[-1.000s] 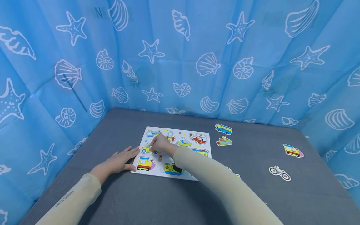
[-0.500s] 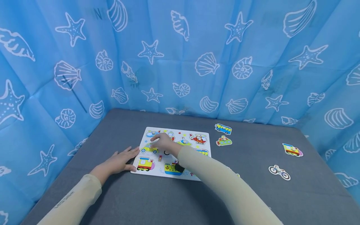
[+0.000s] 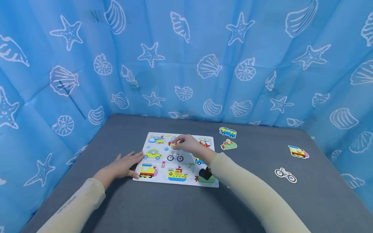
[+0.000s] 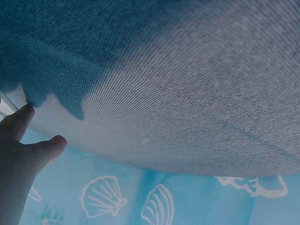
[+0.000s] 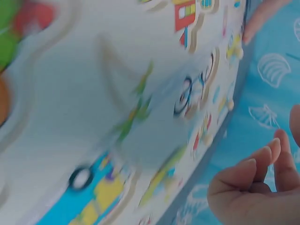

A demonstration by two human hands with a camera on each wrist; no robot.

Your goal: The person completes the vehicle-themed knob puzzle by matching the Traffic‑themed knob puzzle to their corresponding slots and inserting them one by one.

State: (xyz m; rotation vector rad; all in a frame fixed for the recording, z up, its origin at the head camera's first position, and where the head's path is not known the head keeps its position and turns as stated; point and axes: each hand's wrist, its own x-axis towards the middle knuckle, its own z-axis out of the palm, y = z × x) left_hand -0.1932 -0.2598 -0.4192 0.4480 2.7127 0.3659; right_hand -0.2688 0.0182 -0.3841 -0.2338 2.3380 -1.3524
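A white knob puzzle board (image 3: 172,164) with vehicle pictures lies in the middle of the table. On its left side sits a yellow car piece (image 3: 152,153) with a small knob. The left hand (image 3: 123,165) rests with fingers spread, its fingertips and thumb touching the board's left edge. Over the board's upper middle hovers the right hand (image 3: 188,144), fingers bent and thumb apart, near the rocket (image 3: 174,142). In the right wrist view, nothing shows between the fingers of the right hand (image 5: 258,180). Right hand and forearm hide part of the board's right side.
Loose pieces lie right of the board: a blue bus (image 3: 228,132), a green submarine (image 3: 229,144), a train (image 3: 298,151) and a bicycle (image 3: 286,175). A blue shell-patterned curtain (image 3: 186,64) stands behind the grey table (image 3: 140,207).
The right hand has let go of the car's knob, lifted and moved right across the board. The left hand has stayed at the board's edge. The head view has shifted slightly.
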